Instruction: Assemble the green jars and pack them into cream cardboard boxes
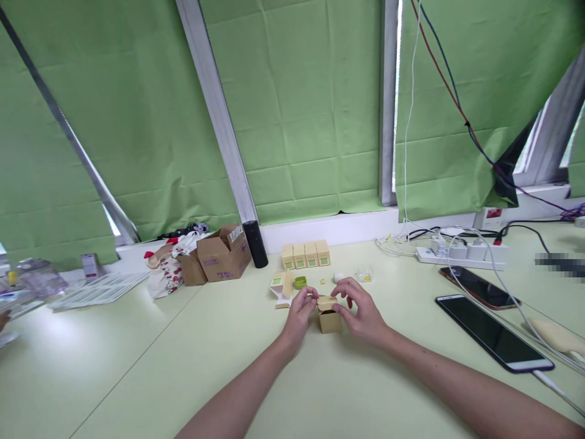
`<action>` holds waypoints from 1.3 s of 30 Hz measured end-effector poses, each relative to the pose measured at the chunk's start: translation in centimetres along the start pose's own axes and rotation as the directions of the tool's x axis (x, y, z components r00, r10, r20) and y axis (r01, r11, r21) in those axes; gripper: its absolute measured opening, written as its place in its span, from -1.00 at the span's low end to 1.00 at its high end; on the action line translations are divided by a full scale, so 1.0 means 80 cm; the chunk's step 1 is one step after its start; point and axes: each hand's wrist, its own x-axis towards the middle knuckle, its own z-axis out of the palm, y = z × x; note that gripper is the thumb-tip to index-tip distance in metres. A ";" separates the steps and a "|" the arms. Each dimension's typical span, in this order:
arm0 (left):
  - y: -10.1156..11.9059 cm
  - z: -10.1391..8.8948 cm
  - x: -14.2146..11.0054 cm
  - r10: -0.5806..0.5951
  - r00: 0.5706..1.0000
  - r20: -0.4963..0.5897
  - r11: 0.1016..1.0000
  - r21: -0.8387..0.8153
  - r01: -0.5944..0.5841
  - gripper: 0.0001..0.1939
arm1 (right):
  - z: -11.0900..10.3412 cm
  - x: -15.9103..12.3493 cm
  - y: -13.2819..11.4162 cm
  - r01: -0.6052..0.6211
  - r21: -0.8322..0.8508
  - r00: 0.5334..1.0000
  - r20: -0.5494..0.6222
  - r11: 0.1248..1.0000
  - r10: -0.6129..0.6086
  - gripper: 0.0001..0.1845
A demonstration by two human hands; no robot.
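A small tan cardboard box [330, 322] stands on the table between my hands, its lid flap [327, 301] raised. My left hand [301, 311] pinches the left edge of that flap. From the other side, my right hand [361, 310] has its thumb on the flap's right edge, with the forefinger bent above it. Just beyond lie an opened tan carton [282, 289], a small green container [300, 282], a tiny yellow piece [322, 281], a white item [339, 277] partly behind my right fingers, and a clear plastic piece [364, 274] with yellow in it.
Several closed small boxes [305, 255] stand in a row near the wall. Leftward are a black cylinder [255, 244], a brown carton [227, 256] and a cloth bag [164, 274]. Two phones [493, 332], a power strip [461, 253] and loose cables occupy the right side.
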 end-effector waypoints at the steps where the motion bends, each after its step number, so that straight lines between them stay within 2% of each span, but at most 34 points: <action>1: 0.001 0.000 0.000 0.003 1.000 -0.004 1.000 0.009 -0.003 -0.71 | 0.000 0.000 -0.001 0.010 -0.015 1.000 0.005 1.000 -0.010 -0.90; 8: -0.001 0.000 -0.002 0.025 1.000 0.014 0.998 0.058 -0.026 -0.62 | 0.000 -0.002 0.001 0.100 -0.100 0.995 0.017 0.990 -0.098 -0.91; 14: 0.001 0.001 -0.004 0.033 0.999 0.025 0.997 0.071 -0.035 -0.55 | 0.000 -0.004 0.002 0.113 -0.118 0.993 0.025 0.987 -0.111 -0.88; 23: -0.003 -0.001 -0.006 0.064 0.997 0.042 0.994 0.088 -0.068 -0.62 | 0.001 -0.005 0.003 0.136 -0.125 0.991 0.035 0.983 -0.133 -0.86; 33: -0.011 -0.004 -0.004 0.092 0.994 0.055 0.990 0.104 -0.097 -0.67 | -0.003 -0.007 0.005 0.273 -0.283 0.961 0.125 0.919 -0.246 -0.77; 39: -0.012 -0.005 -0.005 0.097 0.993 0.063 0.987 0.124 -0.105 -0.73 | -0.002 -0.008 0.007 0.331 -0.319 0.943 0.129 0.888 -0.306 -0.76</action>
